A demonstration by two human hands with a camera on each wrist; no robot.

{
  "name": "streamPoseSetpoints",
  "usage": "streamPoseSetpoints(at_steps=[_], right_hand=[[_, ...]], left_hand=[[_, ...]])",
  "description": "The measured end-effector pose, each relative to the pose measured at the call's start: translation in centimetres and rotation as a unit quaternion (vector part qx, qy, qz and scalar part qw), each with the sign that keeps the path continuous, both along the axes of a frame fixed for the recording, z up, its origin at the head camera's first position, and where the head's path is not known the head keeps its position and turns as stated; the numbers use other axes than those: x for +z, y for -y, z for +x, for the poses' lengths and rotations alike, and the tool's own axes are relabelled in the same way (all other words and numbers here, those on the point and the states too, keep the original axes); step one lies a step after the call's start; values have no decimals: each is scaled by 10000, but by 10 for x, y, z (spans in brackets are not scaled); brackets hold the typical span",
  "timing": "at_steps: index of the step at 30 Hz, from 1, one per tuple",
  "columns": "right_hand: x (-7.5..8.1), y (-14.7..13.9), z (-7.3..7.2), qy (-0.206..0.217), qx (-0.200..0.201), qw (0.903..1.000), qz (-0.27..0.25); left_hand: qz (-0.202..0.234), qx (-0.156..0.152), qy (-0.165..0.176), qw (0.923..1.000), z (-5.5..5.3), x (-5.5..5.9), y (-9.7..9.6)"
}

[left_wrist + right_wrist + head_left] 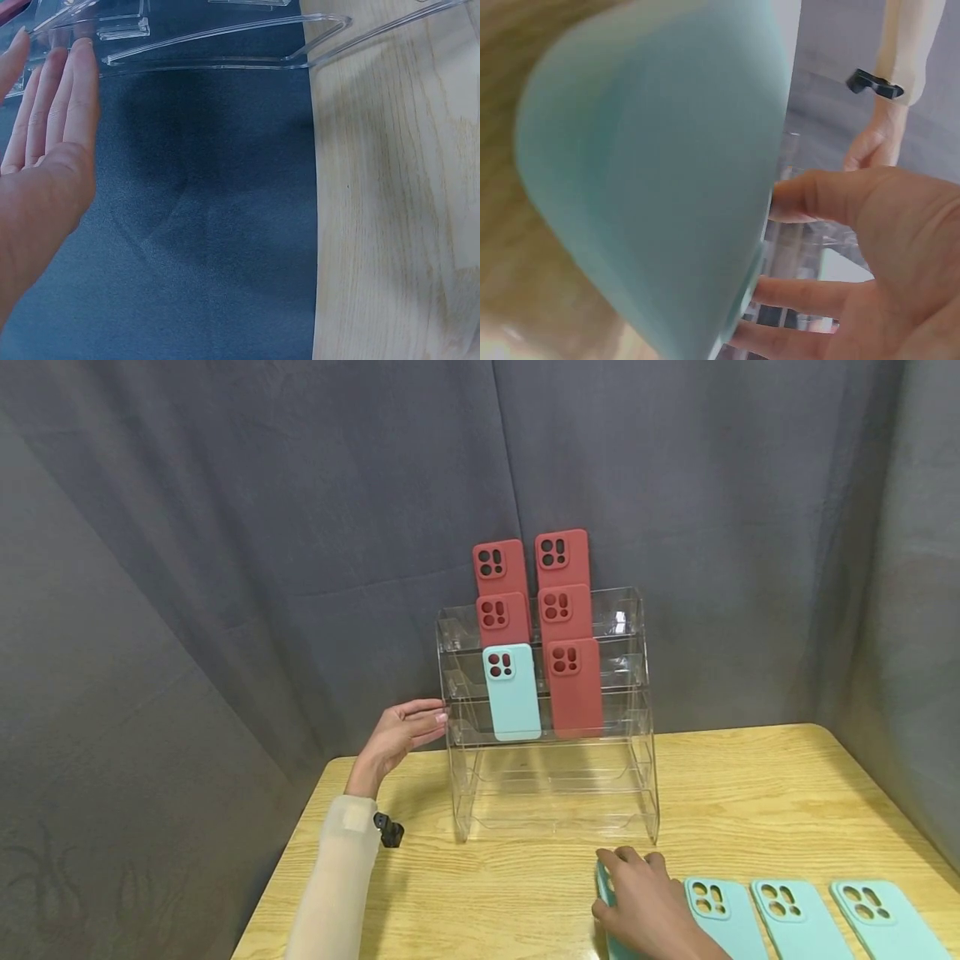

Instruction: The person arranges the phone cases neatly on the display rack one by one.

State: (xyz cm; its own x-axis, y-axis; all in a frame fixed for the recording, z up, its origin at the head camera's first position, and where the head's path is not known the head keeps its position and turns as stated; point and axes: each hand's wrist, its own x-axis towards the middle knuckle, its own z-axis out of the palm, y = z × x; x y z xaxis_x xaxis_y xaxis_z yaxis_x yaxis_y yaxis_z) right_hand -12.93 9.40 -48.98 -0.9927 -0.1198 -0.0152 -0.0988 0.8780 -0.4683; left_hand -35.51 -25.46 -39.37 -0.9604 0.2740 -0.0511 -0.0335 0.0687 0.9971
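A clear acrylic tiered rack [555, 792] stands on the table. Several red phone cases [576, 693] and one light turquoise phone case [513, 702] lean upright in its upper tiers. My left hand [401, 735] rests its straight fingers at the rack's left side; the left wrist view shows the fingertips [81, 56] right at the clear plastic. Low in front of the rack, my right hand [645, 902] grips another turquoise phone case [675, 165] by its edges, thumb on one side and fingers on the other. This case is tilted up on its side, mostly hidden behind the hand in the head view.
Three more turquoise phone cases [798, 918] lie in a row on the wooden table [750, 802], right of my right hand. A grey curtain [712, 527] hangs close behind the rack and along both sides. A small black camera [389, 831] sits on my left wrist.
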Motion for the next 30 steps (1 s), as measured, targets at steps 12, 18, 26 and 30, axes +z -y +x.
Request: streamPoseSetpoints(at_steps=[12,18,26,30], right_hand=[[37,21,-22,-1906,-117,9809,-381],[54,30,-43,-2626,-194,9636,-462],[75,45,-76,-3346,-292,9397,-644],[85,52,-94,-3916,-259,9167,-749]], left_hand=[[1,16,57,10000,-1,-3,1],[26,11,37,10000,-2,-2,1],[0,13,59,10000,-1,-2,0],[35,39,36,10000,-1,-2,-1]])
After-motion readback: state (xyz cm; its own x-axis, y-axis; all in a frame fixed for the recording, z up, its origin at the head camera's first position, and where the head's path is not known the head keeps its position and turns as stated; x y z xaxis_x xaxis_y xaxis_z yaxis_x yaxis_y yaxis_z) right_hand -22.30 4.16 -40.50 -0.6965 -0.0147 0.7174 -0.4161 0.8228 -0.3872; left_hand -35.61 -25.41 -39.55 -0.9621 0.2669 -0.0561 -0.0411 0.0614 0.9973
